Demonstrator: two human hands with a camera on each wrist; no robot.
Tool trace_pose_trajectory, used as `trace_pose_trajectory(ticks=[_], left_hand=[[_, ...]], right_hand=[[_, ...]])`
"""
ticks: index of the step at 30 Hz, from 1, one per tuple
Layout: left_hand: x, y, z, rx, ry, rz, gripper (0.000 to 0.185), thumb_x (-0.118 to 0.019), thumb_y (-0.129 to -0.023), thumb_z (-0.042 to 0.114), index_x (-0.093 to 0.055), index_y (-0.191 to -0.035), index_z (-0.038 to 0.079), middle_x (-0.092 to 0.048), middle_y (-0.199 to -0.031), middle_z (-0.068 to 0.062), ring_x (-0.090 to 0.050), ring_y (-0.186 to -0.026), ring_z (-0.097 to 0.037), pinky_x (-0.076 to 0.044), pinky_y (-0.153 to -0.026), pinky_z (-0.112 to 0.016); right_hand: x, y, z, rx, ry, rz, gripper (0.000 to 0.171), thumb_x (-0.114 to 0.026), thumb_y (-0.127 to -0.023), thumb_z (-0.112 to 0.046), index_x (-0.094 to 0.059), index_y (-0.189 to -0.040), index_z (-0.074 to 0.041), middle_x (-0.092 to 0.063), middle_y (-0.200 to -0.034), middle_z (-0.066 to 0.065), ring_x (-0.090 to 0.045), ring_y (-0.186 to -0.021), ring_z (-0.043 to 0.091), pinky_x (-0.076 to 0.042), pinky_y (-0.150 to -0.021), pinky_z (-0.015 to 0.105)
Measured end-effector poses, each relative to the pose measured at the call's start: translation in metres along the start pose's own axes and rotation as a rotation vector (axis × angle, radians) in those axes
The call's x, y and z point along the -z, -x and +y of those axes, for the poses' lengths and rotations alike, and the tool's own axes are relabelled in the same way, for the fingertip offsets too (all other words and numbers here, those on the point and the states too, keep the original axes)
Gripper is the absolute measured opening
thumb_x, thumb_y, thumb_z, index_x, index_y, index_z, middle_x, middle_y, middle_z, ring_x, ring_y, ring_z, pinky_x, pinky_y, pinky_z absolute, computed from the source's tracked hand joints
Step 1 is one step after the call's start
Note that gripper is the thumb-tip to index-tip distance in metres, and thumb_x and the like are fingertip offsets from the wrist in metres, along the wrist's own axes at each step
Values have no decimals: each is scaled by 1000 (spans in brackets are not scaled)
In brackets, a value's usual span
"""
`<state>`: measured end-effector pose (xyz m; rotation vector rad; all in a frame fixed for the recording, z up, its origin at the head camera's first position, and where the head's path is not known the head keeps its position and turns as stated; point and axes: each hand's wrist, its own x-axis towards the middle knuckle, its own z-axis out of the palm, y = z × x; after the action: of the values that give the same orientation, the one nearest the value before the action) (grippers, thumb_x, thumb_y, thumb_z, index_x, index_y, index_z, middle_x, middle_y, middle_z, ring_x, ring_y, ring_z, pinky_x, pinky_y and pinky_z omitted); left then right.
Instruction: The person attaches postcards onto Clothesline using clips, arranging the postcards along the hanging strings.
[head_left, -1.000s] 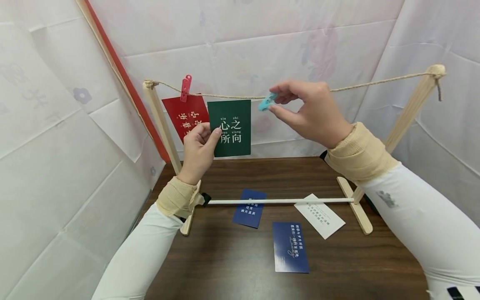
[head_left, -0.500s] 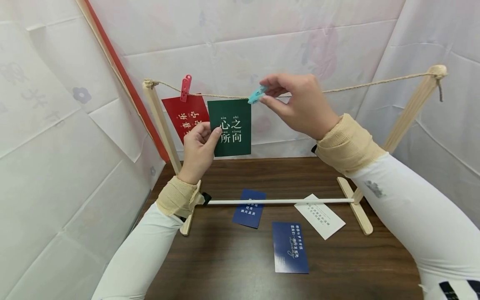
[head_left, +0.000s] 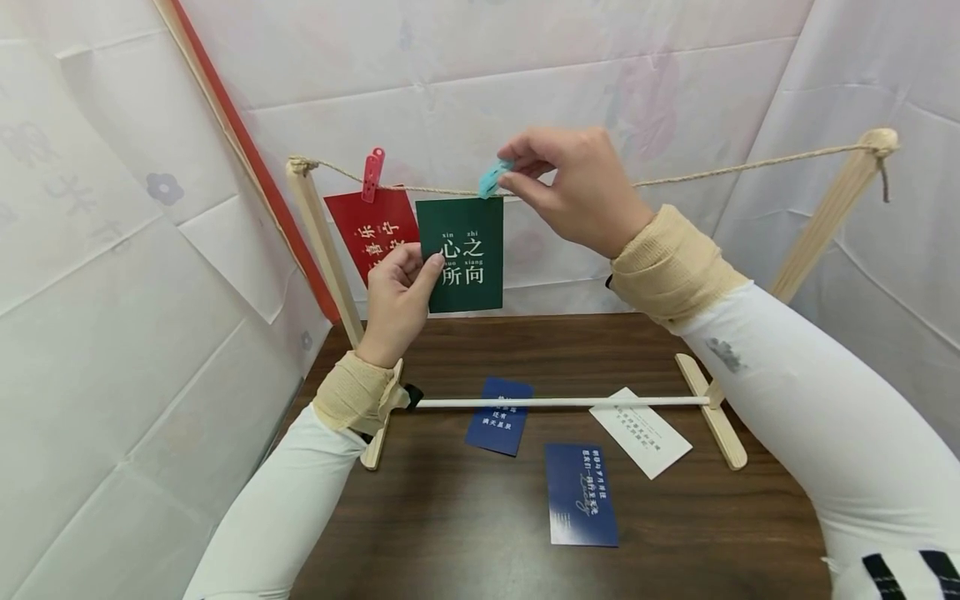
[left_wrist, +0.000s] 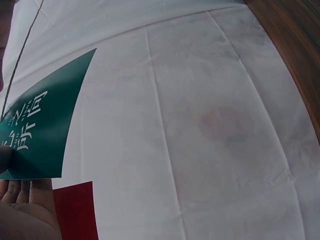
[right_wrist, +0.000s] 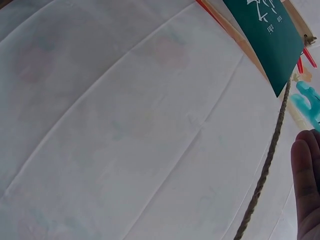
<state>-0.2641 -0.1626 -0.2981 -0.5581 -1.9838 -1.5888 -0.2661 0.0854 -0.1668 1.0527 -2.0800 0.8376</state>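
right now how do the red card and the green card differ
The red card hangs from the rope by a red peg, while the green card has no peg on it yet: the left hand holds it up and the right hand brings a teal peg to its top edge. The red card hangs tilted, the green one straight. The green card partly covers the red. Both carry printed Chinese characters.

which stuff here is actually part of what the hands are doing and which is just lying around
In use: green card held by left hand; teal clip pinched by right hand; rope.

Lying about: red card under red clip; two blue cards; white card.
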Motion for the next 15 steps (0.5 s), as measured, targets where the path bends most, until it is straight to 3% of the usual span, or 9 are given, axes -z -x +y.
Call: trace_pose_trajectory(ticks=[15], left_hand=[[0, 0, 1, -12, -7, -5, 22, -66, -108, 7, -68, -122, -9, -78, -118, -28, -76, -89, 5, -63, -84, -22]], right_hand=[[-5, -14, -7, -57, -28, -32, 11, -77, -101, -5, -79, -106, 5, -83, -104, 18, -82, -95, 28, -64, -93, 35]])
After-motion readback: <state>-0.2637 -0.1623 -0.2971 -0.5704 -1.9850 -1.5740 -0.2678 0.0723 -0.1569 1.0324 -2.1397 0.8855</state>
